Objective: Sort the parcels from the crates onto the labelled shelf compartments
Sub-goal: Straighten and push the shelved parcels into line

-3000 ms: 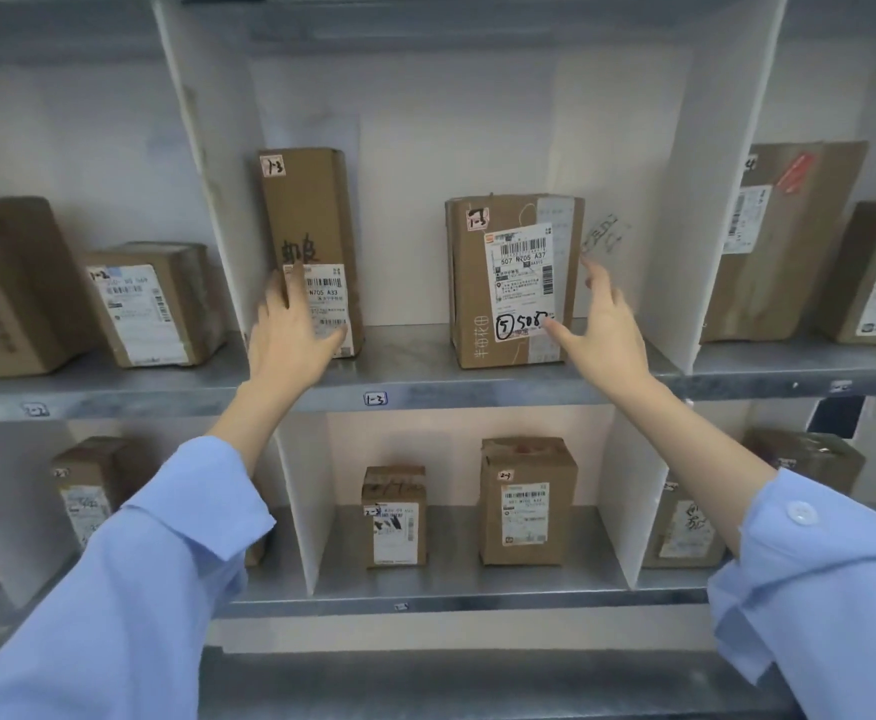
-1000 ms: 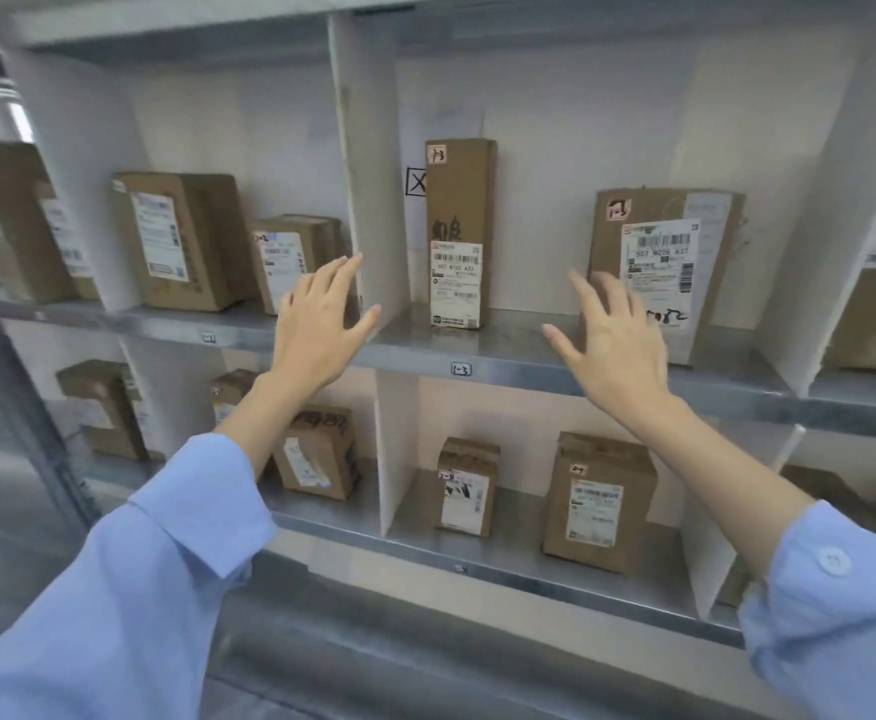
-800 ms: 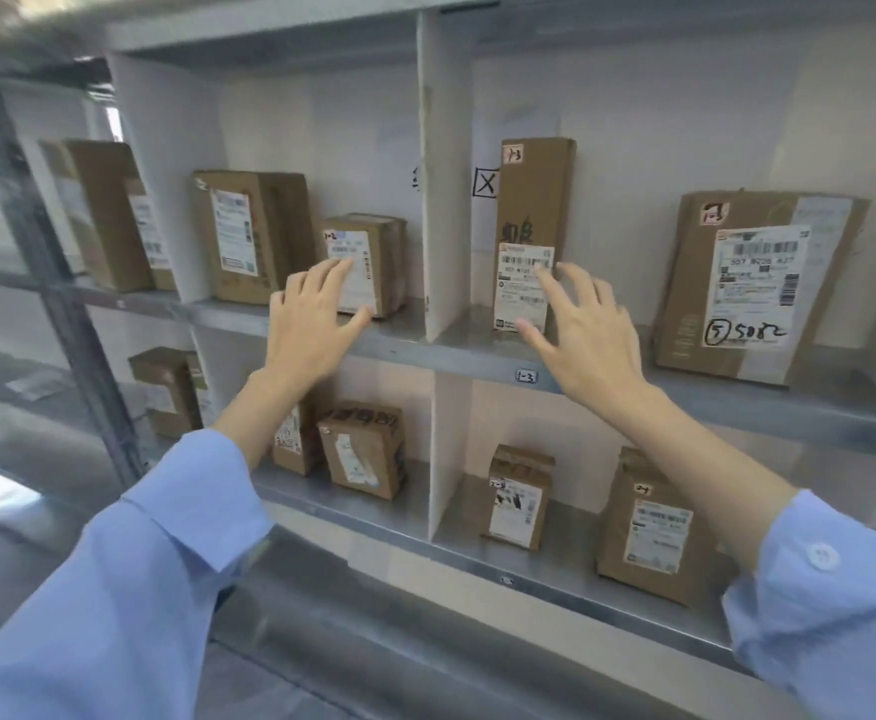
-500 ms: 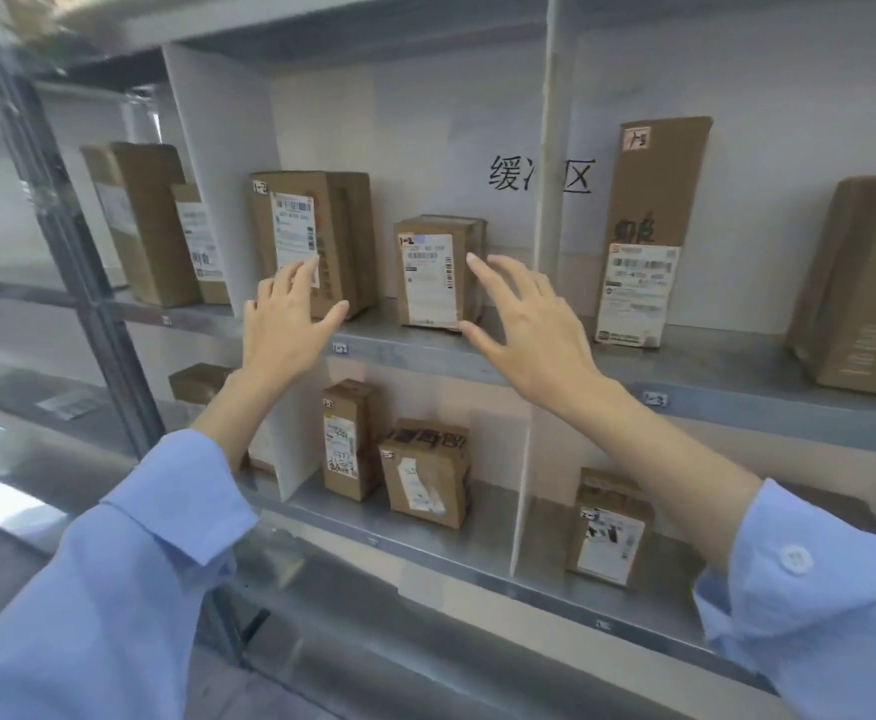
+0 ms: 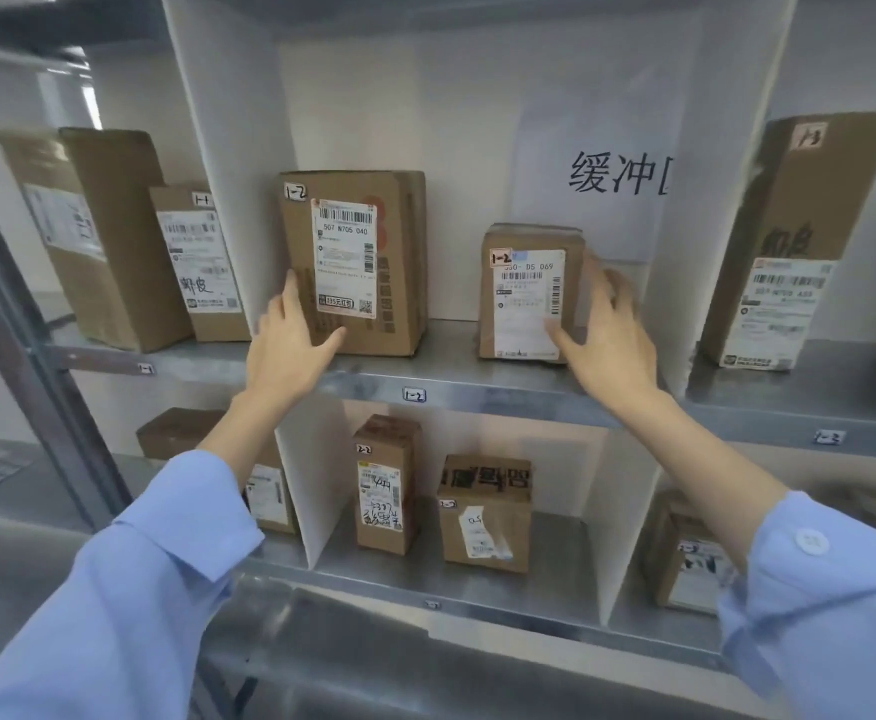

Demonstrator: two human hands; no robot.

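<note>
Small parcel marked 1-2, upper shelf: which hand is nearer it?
Right. The right hand touches the small parcel on its right side; the left hand rests on the larger parcel to its left.

In compartment 1-2 (image 5: 414,394) I see the larger parcel (image 5: 399,262) and the smaller parcel (image 5: 527,298), both upright and apart. My left hand (image 5: 290,350) lies straight-fingered over the larger parcel's lower left corner; my right hand (image 5: 607,345) — blurred — spreads at the smaller parcel's right edge.

Out of compartment 1-3 (image 5: 799,389), the left hand (image 5: 290,350) now reaches the larger parcel (image 5: 373,262), the right hand (image 5: 610,340) the smaller parcel (image 5: 527,298).
</note>
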